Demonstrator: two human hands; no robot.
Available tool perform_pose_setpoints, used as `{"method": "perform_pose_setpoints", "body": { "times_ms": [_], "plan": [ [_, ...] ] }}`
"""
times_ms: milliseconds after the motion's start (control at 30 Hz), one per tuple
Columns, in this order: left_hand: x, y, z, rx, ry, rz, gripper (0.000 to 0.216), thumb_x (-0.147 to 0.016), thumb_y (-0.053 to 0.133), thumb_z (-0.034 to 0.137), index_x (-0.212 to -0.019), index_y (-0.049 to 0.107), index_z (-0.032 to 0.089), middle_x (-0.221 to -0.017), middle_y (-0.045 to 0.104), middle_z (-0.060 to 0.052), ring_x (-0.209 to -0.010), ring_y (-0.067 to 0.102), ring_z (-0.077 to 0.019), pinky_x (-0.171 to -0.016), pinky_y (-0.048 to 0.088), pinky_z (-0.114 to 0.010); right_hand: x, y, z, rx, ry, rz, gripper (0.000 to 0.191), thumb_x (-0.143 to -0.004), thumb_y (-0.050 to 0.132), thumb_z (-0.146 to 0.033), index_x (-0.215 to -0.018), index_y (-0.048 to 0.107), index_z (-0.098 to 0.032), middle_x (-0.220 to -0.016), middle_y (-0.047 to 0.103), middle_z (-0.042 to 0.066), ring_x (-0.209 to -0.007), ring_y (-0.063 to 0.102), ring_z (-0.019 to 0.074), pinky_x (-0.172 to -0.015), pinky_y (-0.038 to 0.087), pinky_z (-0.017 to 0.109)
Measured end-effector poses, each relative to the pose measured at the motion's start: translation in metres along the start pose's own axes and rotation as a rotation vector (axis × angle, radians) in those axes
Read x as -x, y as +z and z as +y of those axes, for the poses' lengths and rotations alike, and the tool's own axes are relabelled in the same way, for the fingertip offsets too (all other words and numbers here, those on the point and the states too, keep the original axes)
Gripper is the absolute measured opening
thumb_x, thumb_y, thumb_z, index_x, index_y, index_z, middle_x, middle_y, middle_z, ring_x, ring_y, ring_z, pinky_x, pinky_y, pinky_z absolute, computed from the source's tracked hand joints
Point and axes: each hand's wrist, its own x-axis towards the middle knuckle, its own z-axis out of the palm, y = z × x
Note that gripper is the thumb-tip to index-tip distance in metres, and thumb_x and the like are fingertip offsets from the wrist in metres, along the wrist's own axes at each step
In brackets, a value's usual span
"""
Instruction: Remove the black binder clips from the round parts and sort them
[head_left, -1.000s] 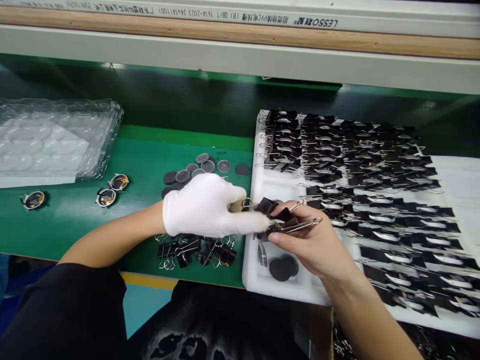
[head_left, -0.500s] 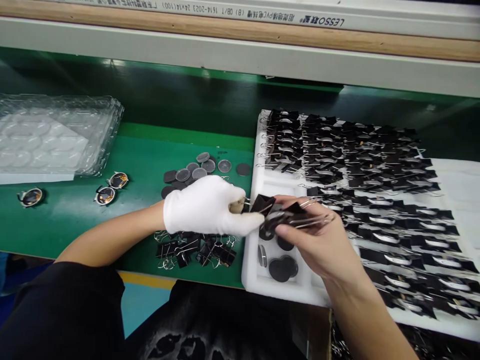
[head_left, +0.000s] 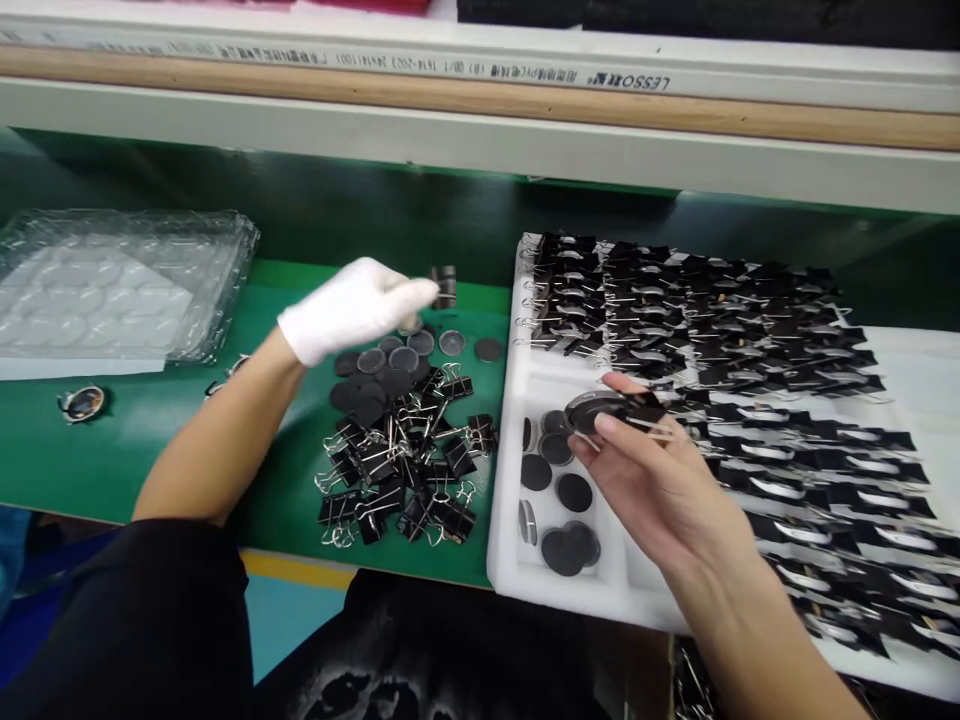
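My left hand (head_left: 352, 305), in a white glove, is raised over the green bench and pinches a small dark disc (head_left: 445, 285) at its fingertips, above a scatter of round dark discs (head_left: 405, 357). My bare right hand (head_left: 652, 475) is over the white foam tray (head_left: 504, 520). It grips a round disc part with a black binder clip (head_left: 611, 410) on it. A pile of loose black binder clips (head_left: 401, 470) lies on the bench between my arms. More round discs (head_left: 559, 480) sit in the tray's near pockets.
Rows of clipped parts (head_left: 720, 330) fill the foam tray to the right. A stack of clear blister trays (head_left: 120, 285) stands at the left, with a round gold-centred part (head_left: 82, 403) near it. A grey rail (head_left: 480, 140) runs across the back.
My hands have come apart. The gloved left hand has swung up and left with a small disc, uncovering the clip pile. The right hand has kept the clipped part and lowered slightly over the tray.
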Motion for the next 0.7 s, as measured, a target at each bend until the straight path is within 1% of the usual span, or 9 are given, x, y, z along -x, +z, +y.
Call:
{"method": "perform_pose_setpoints", "body": {
  "times_ms": [33,67,200,300,367,433,500,600,700],
  "plan": [
    [-0.01,-0.011,-0.016,-0.016,-0.125,-0.032,0.06,-0.094,0.044,0.067,-0.064,0.06,0.018,-0.052,0.05,0.001,-0.051,0.043,-0.0109,-0.053,0.034,-0.027,0.001,0.0,-0.005,0.047,0.002,-0.011,0.058,-0.055,0.101,-0.021,-0.105,0.075,-0.036,-0.082,0.073,-0.005,-0.074,0.069,0.0112,-0.067,0.06,0.021],
    [-0.019,-0.019,-0.032,-0.024,-0.19,-0.075,0.061,-0.093,0.046,0.068,-0.063,0.062,0.018,-0.05,0.049,0.0,-0.05,0.043,-0.012,-0.053,0.035,-0.028,0.002,0.0,-0.01,0.098,0.006,-0.033,0.059,-0.055,0.101,-0.023,-0.106,0.075,-0.036,-0.083,0.074,-0.004,-0.073,0.068,0.0116,-0.067,0.061,0.021],
    [-0.04,-0.035,-0.084,-0.005,-0.384,-0.24,0.064,-0.087,0.049,0.075,-0.06,0.065,0.019,-0.052,0.053,-0.004,-0.047,0.045,-0.0145,-0.049,0.034,-0.029,-0.007,0.018,-0.034,0.265,0.023,-0.164,0.039,-0.063,0.098,-0.031,-0.094,0.075,-0.031,-0.086,0.073,-0.002,-0.08,0.071,0.0156,-0.075,0.066,0.029],
    [-0.041,-0.044,-0.103,-0.059,-0.421,-0.39,0.069,-0.082,0.049,0.083,-0.063,0.071,0.02,-0.056,0.056,-0.006,-0.047,0.044,-0.0146,-0.047,0.03,-0.029,-0.03,0.049,-0.047,0.407,0.036,-0.257,0.039,-0.069,0.094,-0.027,-0.104,0.078,-0.031,-0.085,0.072,-0.001,-0.087,0.073,0.0182,-0.085,0.067,0.034],
    [-0.039,-0.054,-0.107,-0.167,-0.404,-0.414,0.068,-0.078,0.051,0.085,-0.069,0.075,0.022,-0.059,0.06,-0.007,-0.049,0.048,-0.0161,-0.05,0.033,-0.03,-0.054,0.075,-0.05,0.489,0.058,-0.316,0.033,-0.074,0.088,-0.02,-0.106,0.079,-0.028,-0.097,0.075,0.003,-0.093,0.073,0.0196,-0.089,0.066,0.035],
    [-0.039,-0.063,-0.105,-0.302,-0.402,-0.316,0.07,-0.078,0.05,0.087,-0.072,0.075,0.022,-0.063,0.066,-0.008,-0.055,0.056,-0.0198,-0.056,0.041,-0.032,-0.081,0.103,-0.048,0.588,0.063,-0.357,0.022,-0.081,0.078,-0.014,-0.1,0.079,-0.025,-0.11,0.076,0.006,-0.098,0.072,0.0198,-0.087,0.065,0.033],
    [-0.043,-0.062,-0.098,-0.389,-0.397,-0.079,0.075,-0.084,0.039,0.086,-0.078,0.076,0.021,-0.073,0.071,-0.012,-0.067,0.065,-0.0254,-0.068,0.048,-0.035,-0.108,0.13,-0.04,0.77,0.004,-0.365,0.022,-0.089,0.068,-0.015,-0.106,0.077,-0.025,-0.115,0.076,0.006,-0.097,0.071,0.0182,-0.079,0.063,0.03],
    [-0.054,-0.036,-0.081,-0.383,-0.352,0.328,0.079,-0.097,0.018,0.073,-0.102,0.075,0.018,-0.099,0.075,-0.016,-0.097,0.069,-0.0314,-0.084,0.05,-0.037,-0.145,0.163,-0.019,1.047,-0.129,-0.35,0.025,-0.094,0.065,-0.02,-0.116,0.075,-0.025,-0.11,0.076,0.006,-0.084,0.068,0.0168,-0.068,0.056,0.028],
    [-0.066,-0.001,-0.068,-0.334,-0.379,0.443,0.071,-0.101,0.02,0.062,-0.117,0.071,0.015,-0.118,0.071,-0.02,-0.113,0.065,-0.0353,-0.096,0.049,-0.043,-0.17,0.178,0.002,1.2,-0.217,-0.394,0.022,-0.09,0.067,-0.016,-0.109,0.078,-0.019,-0.095,0.075,0.007,-0.077,0.064,0.0157,-0.07,0.052,0.027]
  ]
}}
